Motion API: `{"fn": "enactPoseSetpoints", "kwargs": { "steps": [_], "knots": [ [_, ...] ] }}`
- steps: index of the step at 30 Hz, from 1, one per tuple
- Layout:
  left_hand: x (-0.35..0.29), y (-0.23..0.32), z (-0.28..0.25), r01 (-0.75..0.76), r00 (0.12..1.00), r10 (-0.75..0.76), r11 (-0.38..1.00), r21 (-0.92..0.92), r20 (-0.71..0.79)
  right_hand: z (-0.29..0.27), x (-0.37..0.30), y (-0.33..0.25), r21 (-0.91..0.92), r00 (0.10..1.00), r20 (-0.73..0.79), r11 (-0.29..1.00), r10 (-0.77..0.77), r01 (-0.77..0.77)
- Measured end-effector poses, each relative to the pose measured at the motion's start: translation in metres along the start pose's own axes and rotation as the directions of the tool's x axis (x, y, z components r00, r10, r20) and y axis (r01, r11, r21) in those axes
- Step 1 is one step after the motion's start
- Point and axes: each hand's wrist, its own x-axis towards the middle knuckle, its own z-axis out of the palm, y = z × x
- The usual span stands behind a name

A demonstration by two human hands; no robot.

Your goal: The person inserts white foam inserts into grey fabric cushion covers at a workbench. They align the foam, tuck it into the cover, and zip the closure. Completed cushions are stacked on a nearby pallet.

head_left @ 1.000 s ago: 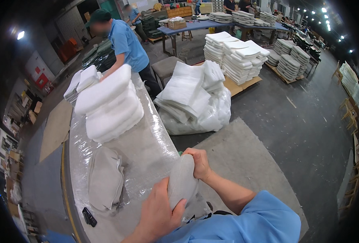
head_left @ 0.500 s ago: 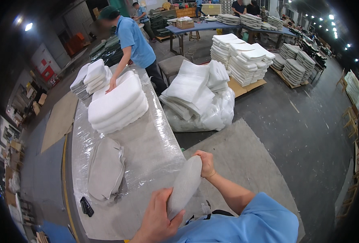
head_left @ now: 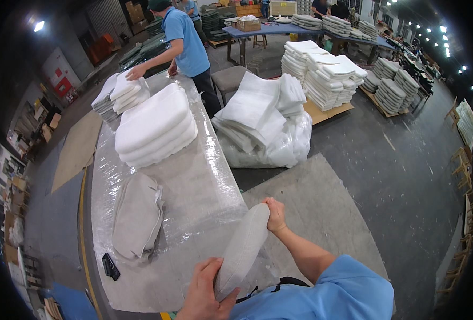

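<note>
A padded light-grey cushion (head_left: 243, 245) is held on edge between my two hands over the near right part of the table. Its lower end sits in my left hand (head_left: 207, 290), thumb on one side and fingers on the other. The far upper end is gripped by my right hand (head_left: 276, 215), whose fingers are curled in around the edge. Left of the cushion, a flat stack of grey fabric covers (head_left: 135, 218) lies on the plastic-wrapped table (head_left: 188, 186). A small black object (head_left: 110, 266) rests near the table's left edge.
Thick white padding sheets (head_left: 154, 125) are stacked farther up the table, beside a co-worker in a blue shirt (head_left: 186, 48). A plastic bag of white sheets (head_left: 268, 144) stands right of the table. White pads (head_left: 322, 74) are piled on cardboard behind it.
The cushion has shifted slightly, with both hands still on it. The co-worker's hand has moved from the near white stack to the farther one. My view has shifted a little.
</note>
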Motion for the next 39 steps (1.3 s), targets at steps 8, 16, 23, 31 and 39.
{"fn": "enactPoseSetpoints", "kwargs": {
  "steps": [8,16,23,31,39],
  "knots": [
    [-0.014,-0.017,-0.009,-0.001,0.998,-0.001,0.999,0.035,0.057,-0.003,-0.010,0.044,0.095,0.961,-0.104,0.964,0.258,-0.248],
    [-0.043,-0.043,0.000,0.036,0.999,-0.037,0.977,-0.212,-0.002,0.013,-0.036,0.078,0.349,0.850,-0.114,0.822,0.514,-0.451],
    [-0.066,-0.070,0.007,0.013,0.987,-0.056,0.962,-0.274,-0.150,0.031,-0.063,0.109,0.425,0.705,-0.305,0.754,0.640,-0.500],
    [-0.130,-0.146,0.021,0.113,0.545,-0.575,0.771,-0.627,-0.610,0.049,-0.048,0.034,-0.429,0.794,0.299,0.818,0.529,-0.383],
    [-0.203,-0.194,0.108,0.254,0.337,-0.942,0.093,-0.963,-0.002,0.039,0.065,-0.048,-0.271,0.379,0.728,0.747,0.572,-0.608]
  ]
}}
